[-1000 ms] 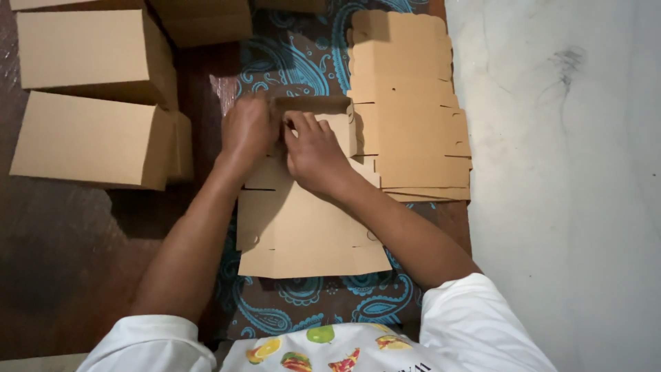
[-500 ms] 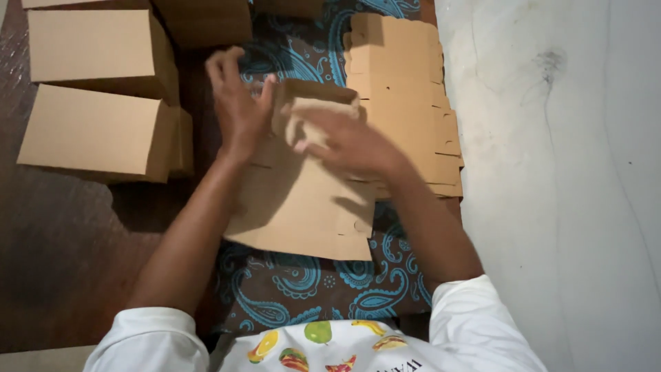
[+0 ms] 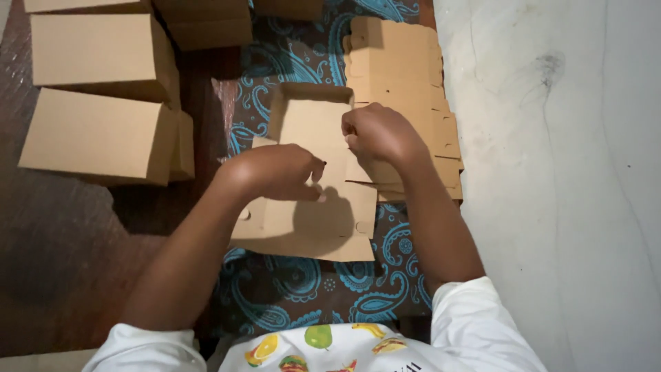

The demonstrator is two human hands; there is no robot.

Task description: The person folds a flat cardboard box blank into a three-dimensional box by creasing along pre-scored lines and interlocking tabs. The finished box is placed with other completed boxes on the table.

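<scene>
A flat brown cardboard box blank lies on a blue patterned cloth, its far end folded up into a low wall. My left hand grips the blank's left side flap, fingers curled over the edge. My right hand pinches the right side flap near the middle. Both forearms reach in from the bottom of the view.
A stack of flat cardboard blanks lies just right of my hands. Assembled cardboard boxes stand at the left and far left on the dark floor. A pale stone floor fills the right side.
The blank was raised and tilted half a second ago and now lies flat again. Both hands have moved from its far end to its two side flaps.
</scene>
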